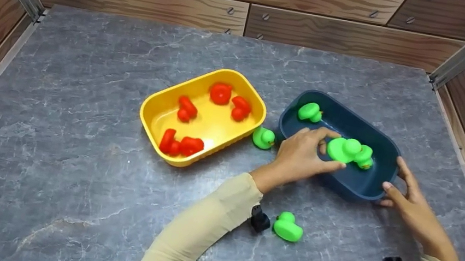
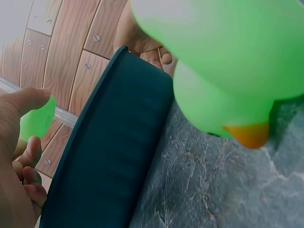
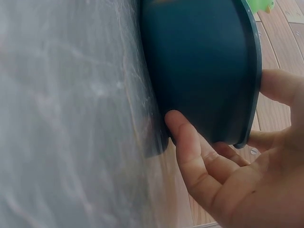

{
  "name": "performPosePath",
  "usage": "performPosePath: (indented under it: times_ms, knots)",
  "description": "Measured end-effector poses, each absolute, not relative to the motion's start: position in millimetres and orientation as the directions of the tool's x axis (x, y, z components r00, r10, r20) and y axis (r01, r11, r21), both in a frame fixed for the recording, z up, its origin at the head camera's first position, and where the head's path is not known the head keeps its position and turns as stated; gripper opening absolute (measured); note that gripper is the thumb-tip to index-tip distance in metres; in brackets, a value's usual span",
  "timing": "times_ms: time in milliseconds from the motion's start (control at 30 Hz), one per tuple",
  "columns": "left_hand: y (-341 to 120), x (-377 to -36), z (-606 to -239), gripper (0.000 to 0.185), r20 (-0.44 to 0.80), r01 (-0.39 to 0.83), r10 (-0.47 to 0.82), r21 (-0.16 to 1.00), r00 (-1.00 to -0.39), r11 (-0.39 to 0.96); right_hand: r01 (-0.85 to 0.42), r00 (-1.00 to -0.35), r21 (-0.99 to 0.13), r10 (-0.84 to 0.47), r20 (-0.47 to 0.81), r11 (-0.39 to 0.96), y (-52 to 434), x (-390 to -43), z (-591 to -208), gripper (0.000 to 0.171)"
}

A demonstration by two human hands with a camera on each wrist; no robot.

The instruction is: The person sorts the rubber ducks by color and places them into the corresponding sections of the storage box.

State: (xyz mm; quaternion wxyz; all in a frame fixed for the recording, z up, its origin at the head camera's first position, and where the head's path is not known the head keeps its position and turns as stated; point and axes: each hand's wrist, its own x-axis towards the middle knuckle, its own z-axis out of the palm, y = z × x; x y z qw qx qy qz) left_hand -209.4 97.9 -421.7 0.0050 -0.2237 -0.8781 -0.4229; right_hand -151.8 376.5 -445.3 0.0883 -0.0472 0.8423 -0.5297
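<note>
Over the dark blue bin (image 1: 380, 137), my left hand (image 1: 301, 153) pinches a green rubber duck (image 1: 340, 149) between thumb and fingers; part of that duck (image 2: 37, 121) shows beyond the thumb in the left wrist view. Partly behind it, a second green duck (image 1: 365, 157) sits inside the bin, and another (image 1: 309, 112) lies at the bin's far left end. My right hand (image 1: 416, 208) grips the bin's right end. In the right wrist view its fingers (image 3: 187, 147) lie against the outer wall (image 3: 204, 66).
A yellow bin (image 1: 150, 103) to the left contains several red ducks (image 1: 220, 94). One green duck (image 1: 263, 138) stands between the two bins. Closer to me, another green duck (image 1: 288, 228) lies on the grey marbled table (image 1: 71, 147). Wood-patterned walls (image 1: 177, 5) enclose the back and sides.
</note>
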Motion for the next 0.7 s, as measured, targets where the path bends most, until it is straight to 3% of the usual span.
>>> performPosePath:
  times_ms: [233, 400, 700]
  knots:
    - [89.9, -208.0, -422.7, 0.065, 0.227, 0.414, 0.403, 0.778, -0.887, 0.473, 0.001, -0.979, -0.896, -0.183, -0.092, 0.444, 375.8, -152.4, -445.5, 0.072]
    - [70.4, -199.1, -425.2, 0.062, 0.263, 0.481, 0.480, 0.772, -0.837, 0.415, -0.007, -0.977, -0.893, -0.195, -0.091, 0.451, 374.8, -153.9, -446.0, 0.071]
    - [38.0, -188.5, -419.5, 0.063, 0.207, 0.521, 0.760, 0.831, -0.616, 0.197, 0.013, -0.980, -0.889, -0.173, -0.103, 0.457, 376.8, -152.2, -444.9, 0.072]
